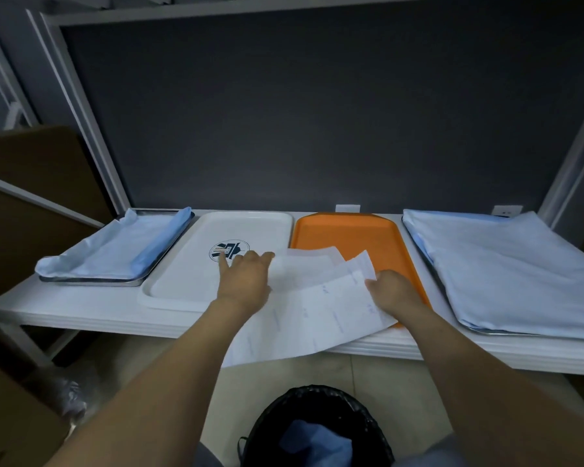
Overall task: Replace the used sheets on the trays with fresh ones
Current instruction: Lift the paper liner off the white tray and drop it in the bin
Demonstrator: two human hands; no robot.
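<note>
Four trays stand in a row on a white shelf. A metal tray [91, 282] at the left carries a crumpled blue sheet [115, 247]. Beside it lies a bare white tray [250, 220] with a round logo, then an orange tray [344, 230]. White paper sheets [317, 315] with faint print overlap the orange tray's front and hang over the shelf edge. My left hand [245, 281] lies with straight fingers on the white tray and the papers' left edge. My right hand [393, 291] pinches the papers' right edge. A metal tray [486, 331] at the right is covered by a flat blue sheet [506, 264].
A black waste bin [317, 429] with a blue sheet inside stands on the floor below the shelf. Brown cardboard boxes [31, 197] fill the left side. A dark grey panel [317, 112] in a white frame backs the shelf.
</note>
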